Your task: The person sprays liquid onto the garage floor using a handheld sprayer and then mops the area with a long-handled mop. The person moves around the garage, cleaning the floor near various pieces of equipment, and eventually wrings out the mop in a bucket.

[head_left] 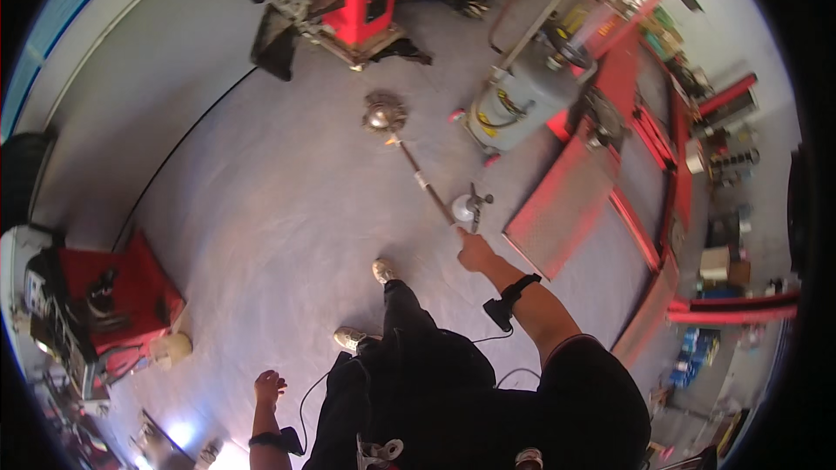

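Observation:
My right hand is closed around the near end of a long, thin mop, whose handle slants away to the upper left. Its round head has a shaggy grey-brown fringe and a shiny domed middle, and it is down at the floor. Beside the right hand is a white rounded thing with a dark handle; I cannot tell whether it touches the hand. My left hand hangs at my left side, fingers loosely curled and apart, with nothing visible in it. Both wrists carry black straps.
Ahead stands a red machine with black arms. A grey wheeled tank with hoses is at the right front, beside a red-edged ramp. On the left is a red machine. A black cable lies along the floor.

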`<state>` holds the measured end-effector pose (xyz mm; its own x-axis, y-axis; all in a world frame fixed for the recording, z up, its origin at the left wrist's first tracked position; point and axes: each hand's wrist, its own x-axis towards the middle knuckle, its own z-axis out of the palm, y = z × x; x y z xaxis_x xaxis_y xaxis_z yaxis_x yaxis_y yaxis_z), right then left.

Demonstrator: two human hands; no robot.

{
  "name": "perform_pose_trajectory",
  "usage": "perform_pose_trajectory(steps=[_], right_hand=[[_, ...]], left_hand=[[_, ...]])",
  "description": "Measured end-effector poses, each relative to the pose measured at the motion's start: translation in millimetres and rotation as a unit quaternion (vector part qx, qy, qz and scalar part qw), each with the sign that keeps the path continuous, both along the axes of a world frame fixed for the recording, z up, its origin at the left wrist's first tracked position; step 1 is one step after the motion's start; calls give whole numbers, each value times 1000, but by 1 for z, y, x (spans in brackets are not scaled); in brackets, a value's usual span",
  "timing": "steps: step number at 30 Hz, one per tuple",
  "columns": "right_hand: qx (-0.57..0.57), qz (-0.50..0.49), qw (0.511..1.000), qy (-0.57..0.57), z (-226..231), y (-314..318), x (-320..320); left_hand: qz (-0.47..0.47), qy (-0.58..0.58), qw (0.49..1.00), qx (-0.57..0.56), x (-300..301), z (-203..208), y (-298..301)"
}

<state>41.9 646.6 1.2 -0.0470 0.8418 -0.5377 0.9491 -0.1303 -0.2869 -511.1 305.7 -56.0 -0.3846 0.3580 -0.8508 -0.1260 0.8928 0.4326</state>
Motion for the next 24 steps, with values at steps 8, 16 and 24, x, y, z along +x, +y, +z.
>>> perform_pose_trajectory(steps=[8,16,24], right_hand=[[12,-20,1000,15,2,-4,-41],[27,-33,999,34,-1,145,-78],[53,32,998,13,-40,281,-110]], left_hand=[[51,1,998,-35,-7,4,-55],[128,49,990,-46,27,66,-66],[256,28,963,-75,121,93,-101]])
